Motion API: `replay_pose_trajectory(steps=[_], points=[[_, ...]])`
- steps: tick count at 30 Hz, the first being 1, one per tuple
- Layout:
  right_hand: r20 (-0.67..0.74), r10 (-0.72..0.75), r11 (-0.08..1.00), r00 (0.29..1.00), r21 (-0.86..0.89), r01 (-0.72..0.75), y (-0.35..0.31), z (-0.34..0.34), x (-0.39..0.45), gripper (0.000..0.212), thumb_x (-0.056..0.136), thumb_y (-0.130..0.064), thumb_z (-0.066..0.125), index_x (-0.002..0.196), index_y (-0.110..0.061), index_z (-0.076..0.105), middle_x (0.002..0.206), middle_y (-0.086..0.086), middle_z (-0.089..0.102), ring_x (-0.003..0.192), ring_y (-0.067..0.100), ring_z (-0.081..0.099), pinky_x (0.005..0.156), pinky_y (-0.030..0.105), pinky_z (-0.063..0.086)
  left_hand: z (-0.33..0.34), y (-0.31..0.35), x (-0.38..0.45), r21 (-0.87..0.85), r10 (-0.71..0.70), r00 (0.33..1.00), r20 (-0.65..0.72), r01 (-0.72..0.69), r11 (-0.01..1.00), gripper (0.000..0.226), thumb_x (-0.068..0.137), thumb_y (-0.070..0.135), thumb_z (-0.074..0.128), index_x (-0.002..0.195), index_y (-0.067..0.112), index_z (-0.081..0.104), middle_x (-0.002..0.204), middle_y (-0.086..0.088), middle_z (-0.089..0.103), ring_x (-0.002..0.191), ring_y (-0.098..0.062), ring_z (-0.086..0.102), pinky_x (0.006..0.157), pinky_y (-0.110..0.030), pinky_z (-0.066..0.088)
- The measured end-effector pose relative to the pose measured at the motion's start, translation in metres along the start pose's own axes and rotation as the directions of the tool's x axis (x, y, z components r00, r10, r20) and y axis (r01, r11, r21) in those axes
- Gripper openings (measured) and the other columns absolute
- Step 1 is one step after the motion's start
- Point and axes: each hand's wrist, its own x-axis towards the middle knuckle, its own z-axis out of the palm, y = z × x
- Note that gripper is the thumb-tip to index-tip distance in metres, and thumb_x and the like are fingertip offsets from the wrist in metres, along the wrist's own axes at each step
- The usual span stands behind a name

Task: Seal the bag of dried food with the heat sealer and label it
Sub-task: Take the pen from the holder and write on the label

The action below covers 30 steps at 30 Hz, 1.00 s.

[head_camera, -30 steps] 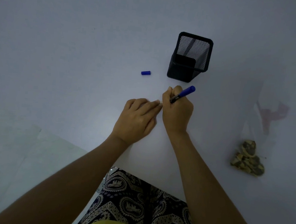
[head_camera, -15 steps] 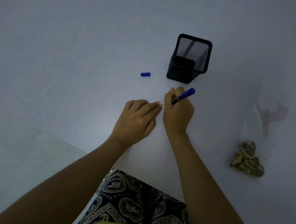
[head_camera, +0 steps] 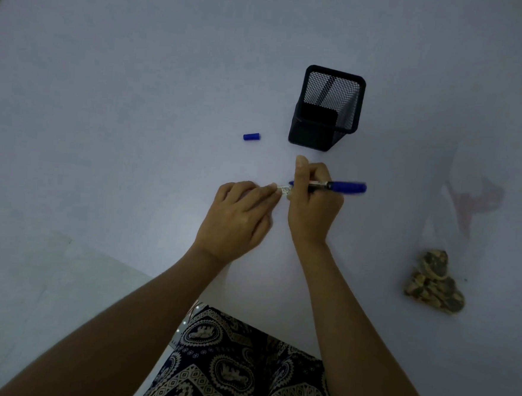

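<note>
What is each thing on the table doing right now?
Marker: uncapped, lying sideways in the right hand, which grips it.
Cap: off, lying alone on the table.
Label: small, with marks on it, pressed flat by the left hand.
Mesh pen cup: upright.
Bag of dried food: lying untouched at the right.

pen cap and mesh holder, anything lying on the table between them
Nothing: in the head view the table between the pen cap and the mesh holder is bare.
</note>
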Motion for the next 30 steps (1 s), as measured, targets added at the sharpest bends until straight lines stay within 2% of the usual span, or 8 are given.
replay_pose_trajectory(steps=[2, 5, 8, 12, 16, 23, 30], points=[[0.018, -0.005, 1.000, 1.000, 0.013, 0.004, -0.0002, -0.0022, 0.0013, 0.026, 0.093, -0.026, 0.060, 0.077, -0.005, 0.057, 0.063, 0.007, 0.062, 0.055, 0.011, 0.060, 0.051, 0.022, 0.051, 0.0002, 0.0003, 0.0003, -0.004, -0.001, 1.000, -0.001, 0.001, 1.000, 0.035, 0.093, 0.025, 0.052, 0.124, 0.012, 0.063, 0.123, -0.004, 0.065, 0.107, -0.025, 0.059, 0.090, -0.039, 0.044], [0.061, -0.064, 0.995, 0.996, -0.068, 0.068, 0.0006, -0.0029, 0.0021, 0.028, 0.087, -0.019, 0.069, 0.069, -0.008, 0.051, 0.056, -0.001, 0.053, 0.046, 0.004, 0.050, 0.048, 0.009, 0.042, 0.0009, -0.0001, 0.0011, -0.013, -0.004, 1.000, 0.010, 0.004, 1.000, 0.035, 0.093, 0.025, 0.052, 0.124, 0.012, 0.063, 0.123, -0.004, 0.065, 0.108, -0.026, 0.059, 0.091, -0.040, 0.045], [0.069, -0.006, 0.997, 0.998, -0.080, 0.012, 0.0012, 0.0000, 0.0040, 0.035, 0.087, -0.016, 0.069, 0.065, -0.014, 0.042, 0.049, -0.009, 0.040, 0.046, 0.009, 0.046, 0.045, 0.011, 0.040, 0.0010, -0.0008, 0.0018, -0.004, -0.007, 1.000, 0.021, 0.007, 1.000, 0.036, 0.093, 0.025, 0.051, 0.125, 0.012, 0.063, 0.124, -0.004, 0.065, 0.108, -0.026, 0.058, 0.091, -0.040, 0.044], [0.078, -0.010, 0.994, 0.997, -0.105, 0.019, 0.0042, 0.0007, 0.0044, 0.031, 0.087, -0.006, 0.064, 0.067, -0.013, 0.041, 0.050, -0.008, 0.039, 0.044, 0.008, 0.043, 0.044, 0.014, 0.040, -0.0009, -0.0001, 0.0029, 0.008, 0.002, 1.000, 0.009, -0.002, 1.000, 0.037, 0.093, 0.025, 0.050, 0.125, 0.012, 0.063, 0.124, -0.004, 0.065, 0.107, -0.025, 0.057, 0.091, -0.039, 0.043], [0.075, -0.025, 0.988, 0.997, -0.150, 0.036, 0.0035, 0.0001, 0.0033, 0.030, 0.087, -0.005, 0.064, 0.068, -0.013, 0.042, 0.052, -0.002, 0.043, 0.043, 0.005, 0.038, 0.044, 0.015, 0.039, -0.0014, 0.0009, 0.0017, 0.009, 0.004, 1.000, 0.012, -0.004, 1.000, 0.037, 0.094, 0.027, 0.048, 0.125, 0.013, 0.062, 0.124, -0.004, 0.065, 0.108, -0.025, 0.057, 0.092, -0.037, 0.040], [0.095, 0.004, 0.991, 0.995, -0.131, 0.009, 0.0038, -0.0007, 0.0020, 0.028, 0.088, -0.007, 0.063, 0.068, -0.011, 0.044, 0.053, 0.004, 0.047, 0.045, 0.010, 0.042, 0.045, 0.016, 0.040, -0.0020, 0.0009, 0.0010, 0.017, 0.002, 1.000, 0.019, -0.002, 1.000, 0.037, 0.094, 0.027, 0.048, 0.125, 0.012, 0.063, 0.123, -0.005, 0.065, 0.108, -0.026, 0.057, 0.092, -0.038, 0.040], [0.069, 0.006, 0.989, 0.998, -0.146, 0.004, 0.0035, -0.0005, 0.0035, 0.028, 0.086, -0.004, 0.063, 0.068, -0.012, 0.043, 0.053, 0.000, 0.045, 0.045, 0.007, 0.040, 0.045, 0.016, 0.040, -0.0012, 0.0010, 0.0028, 0.023, -0.001, 1.000, 0.028, 0.000, 1.000, 0.037, 0.094, 0.027, 0.049, 0.126, 0.013, 0.062, 0.124, -0.004, 0.065, 0.108, -0.026, 0.057, 0.092, -0.039, 0.041]])
